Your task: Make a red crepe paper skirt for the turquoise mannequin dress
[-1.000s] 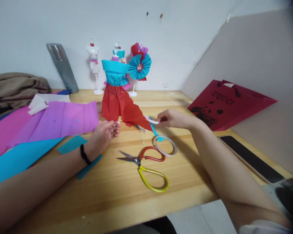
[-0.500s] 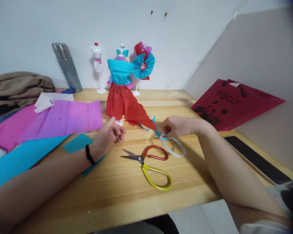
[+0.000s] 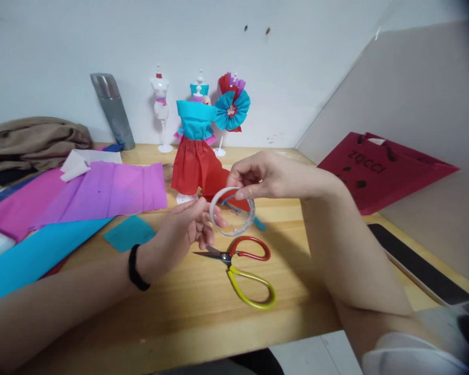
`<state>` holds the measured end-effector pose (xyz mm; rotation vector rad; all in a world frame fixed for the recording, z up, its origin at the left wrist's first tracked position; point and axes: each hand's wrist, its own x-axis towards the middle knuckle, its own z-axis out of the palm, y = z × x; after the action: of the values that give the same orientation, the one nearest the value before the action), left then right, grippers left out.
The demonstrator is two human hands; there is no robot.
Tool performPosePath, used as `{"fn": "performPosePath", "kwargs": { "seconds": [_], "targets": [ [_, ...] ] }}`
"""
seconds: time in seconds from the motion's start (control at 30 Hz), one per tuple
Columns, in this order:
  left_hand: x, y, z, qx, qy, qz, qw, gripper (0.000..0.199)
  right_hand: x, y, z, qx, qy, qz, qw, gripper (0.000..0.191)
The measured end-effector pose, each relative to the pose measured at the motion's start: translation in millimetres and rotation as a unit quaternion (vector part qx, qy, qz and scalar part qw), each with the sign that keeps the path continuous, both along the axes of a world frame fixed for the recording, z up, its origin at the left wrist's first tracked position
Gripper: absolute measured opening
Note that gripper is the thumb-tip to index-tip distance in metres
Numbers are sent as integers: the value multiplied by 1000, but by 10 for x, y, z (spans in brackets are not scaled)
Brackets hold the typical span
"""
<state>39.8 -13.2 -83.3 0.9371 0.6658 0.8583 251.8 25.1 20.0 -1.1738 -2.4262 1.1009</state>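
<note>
My right hand (image 3: 263, 174) pinches the upper right rim of a roll of clear tape (image 3: 251, 216), holding it upright above the table. My left hand (image 3: 187, 224) is at the roll's left side, fingers loosely curled and thumb apart from them. Some of its fingertips show through the ring; I cannot tell whether they touch it. Just below lie scissors (image 3: 224, 257) with red and yellow handles, blades slightly apart. Behind the hands stands a small mannequin dressed in a turquoise top (image 3: 197, 120) and red crepe-paper trousers (image 3: 191, 166), one leg partly hidden by my right hand.
Purple crepe paper (image 3: 121, 187) and turquoise sheets (image 3: 128, 233) lie on the left, near a brown cloth (image 3: 35, 138). A grey bottle (image 3: 115, 112) leans on the wall beside other mannequins (image 3: 161, 107). At right are a red paper bag (image 3: 379, 172) and a phone (image 3: 418, 263).
My right hand has lifted the tape roll off the table and brought it left. My left hand has moved slightly right and down, to the roll's side.
</note>
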Motion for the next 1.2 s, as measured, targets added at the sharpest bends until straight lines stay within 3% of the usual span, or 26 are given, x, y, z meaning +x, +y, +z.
{"fn": "performPosePath", "kwargs": {
  "seconds": [0.2, 0.47, 0.6, 0.73, 0.9, 1.2],
  "targets": [
    [-52, -4, 130, 42, 14, 51, 998, 39, -63, 70, -113, -4, 14, 15, 1000, 34],
    [-76, 20, 65, 19, -15, 31, 999, 32, 171, 188, -164, -146, 16, 104, 984, 45],
    [-109, 56, -16, 12, -29, 36, 999, 28, 250, 198, -183, -142, 12, 89, 986, 37],
    [-124, 82, -43, -1, -23, 33, 999, 26, 289, 194, -202, -102, -22, 32, 994, 23],
    [-111, 84, -24, 9, -7, 40, 999, 30, 296, 234, -237, -56, -56, -5, 997, 22],
    [-122, 89, 14, 45, -2, 72, 996, 25, 84, 24, -134, -168, 26, 63, 984, 40]
  ]
}}
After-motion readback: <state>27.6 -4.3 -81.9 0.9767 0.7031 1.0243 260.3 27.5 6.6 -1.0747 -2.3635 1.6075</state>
